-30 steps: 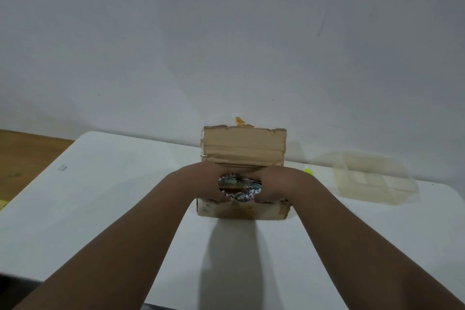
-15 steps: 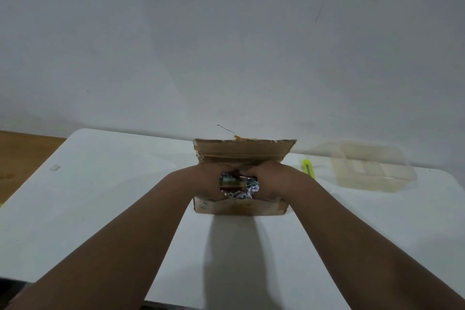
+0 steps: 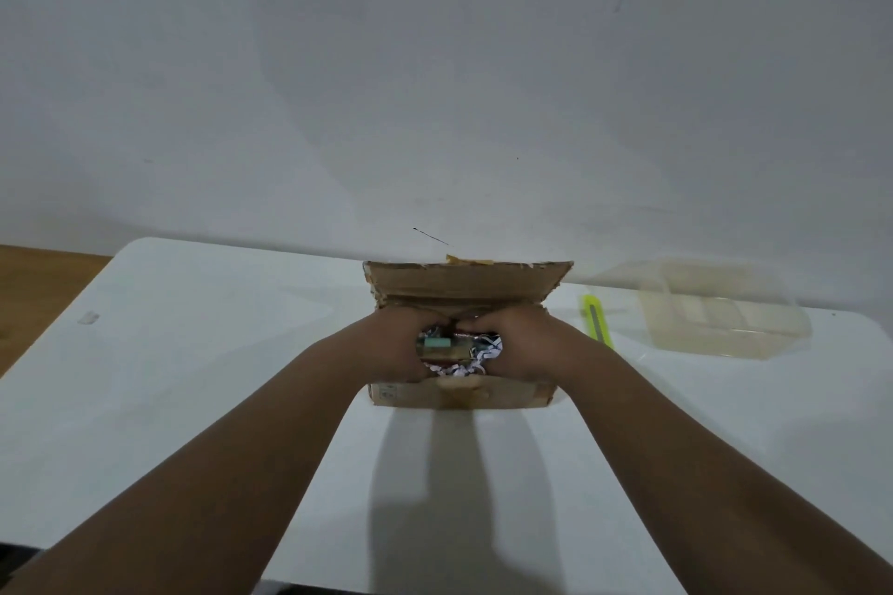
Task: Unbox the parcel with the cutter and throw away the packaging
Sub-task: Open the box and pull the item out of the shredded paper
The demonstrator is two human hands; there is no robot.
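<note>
A brown cardboard parcel [image 3: 464, 394] sits open on the white table [image 3: 193, 353], its far flap [image 3: 466, 283] standing up toward the wall. Both my hands reach into it from the near side. My left hand [image 3: 396, 345] and my right hand [image 3: 524, 343] close around a small item [image 3: 442, 345] with a green label, bedded in shredded white paper [image 3: 478, 360]. My fingertips are hidden inside the box. The yellow-green cutter [image 3: 595, 319] lies on the table just right of the box, behind my right wrist.
A clear plastic container [image 3: 720, 312] stands at the back right by the wall. A small scrap [image 3: 89, 317] lies at the far left of the table. Wooden floor [image 3: 34, 295] shows past the left edge.
The far flap has tipped back and lies lower than a second ago, exposing the cutter. My hands have shifted slightly inside the box, uncovering more of the green-labelled item.
</note>
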